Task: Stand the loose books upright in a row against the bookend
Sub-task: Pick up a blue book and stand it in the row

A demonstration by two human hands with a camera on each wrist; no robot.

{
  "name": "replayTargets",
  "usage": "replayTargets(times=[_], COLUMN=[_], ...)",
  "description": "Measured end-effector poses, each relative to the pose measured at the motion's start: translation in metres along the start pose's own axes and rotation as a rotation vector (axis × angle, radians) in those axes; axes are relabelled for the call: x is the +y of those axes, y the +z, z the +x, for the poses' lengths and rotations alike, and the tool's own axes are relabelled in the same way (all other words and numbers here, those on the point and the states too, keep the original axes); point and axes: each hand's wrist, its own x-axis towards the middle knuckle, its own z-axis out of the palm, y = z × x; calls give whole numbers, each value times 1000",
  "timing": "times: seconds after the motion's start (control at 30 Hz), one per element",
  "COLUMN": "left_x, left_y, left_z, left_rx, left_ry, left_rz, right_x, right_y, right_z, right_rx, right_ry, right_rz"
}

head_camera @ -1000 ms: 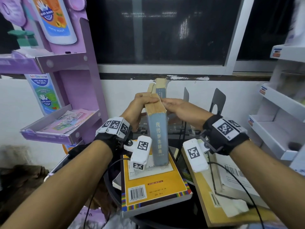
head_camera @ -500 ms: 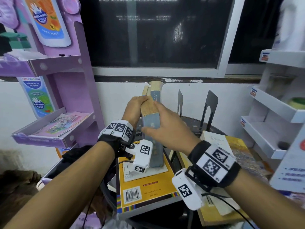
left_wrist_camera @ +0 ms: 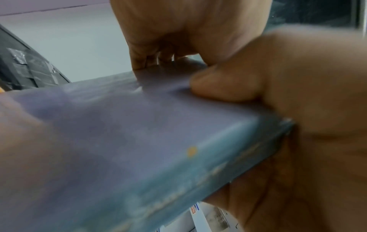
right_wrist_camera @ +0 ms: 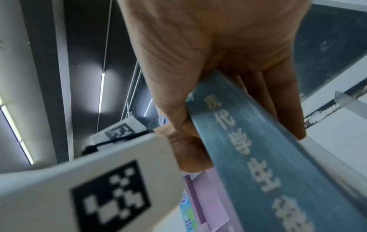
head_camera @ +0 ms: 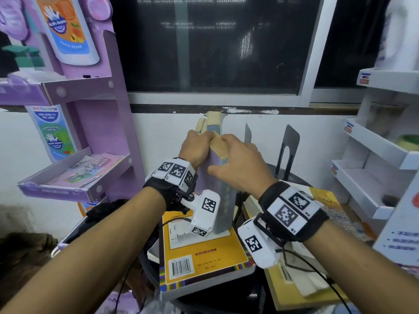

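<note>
A thick blue-grey book (head_camera: 223,200) stands upright on a flat yellow book (head_camera: 199,252). My left hand (head_camera: 196,149) grips its top left corner, fingers curled over the tan page edge. My right hand (head_camera: 235,164) grips the top from the right, thumb on the lettered spine (right_wrist_camera: 258,157) and fingers (right_wrist_camera: 278,102) on the far cover. The left wrist view shows the book's cover (left_wrist_camera: 139,141) up close. Another tall book (head_camera: 213,123) stands behind it. Two black metal bookends (head_camera: 290,141) (head_camera: 247,134) stand to the right, near the wall.
More books lie flat on the round dark table (head_camera: 226,300): one with a mottled cover (head_camera: 326,200) and a tan one (head_camera: 294,291) at the front right. A purple display rack (head_camera: 95,155) stands left, white shelves (head_camera: 374,168) right, the wall close behind.
My right hand came from the book's right side across to its top and spine, with the wrist swinging nearer. The left hand kept its grip and the book stayed upright.
</note>
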Motion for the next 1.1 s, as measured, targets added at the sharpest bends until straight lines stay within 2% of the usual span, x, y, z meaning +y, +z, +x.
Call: replayTargets(times=[0.2, 0.43, 0.57, 0.7, 0.87, 1.1], left_x=[1, 1, 2, 8, 0, -7], left_y=[-1, -14, -13, -11, -16, -15], left_z=[-3, 5, 5, 13, 32, 49], left_rx=[24, 97, 46, -26, 42, 39], left_ry=[0, -5, 38, 7, 53, 129], left_rz=[28, -26, -76, -187, -27, 152], right_x=[6, 4, 6, 11, 22, 41], right_y=[-1, 3, -5, -21, -40, -50], right_z=[8, 13, 15, 19, 24, 43], right_rx=[19, 58, 66, 71, 82, 130], right_ry=[23, -25, -18, 6, 30, 123], right_rz=[-36, -57, -52, -34, -49, -103])
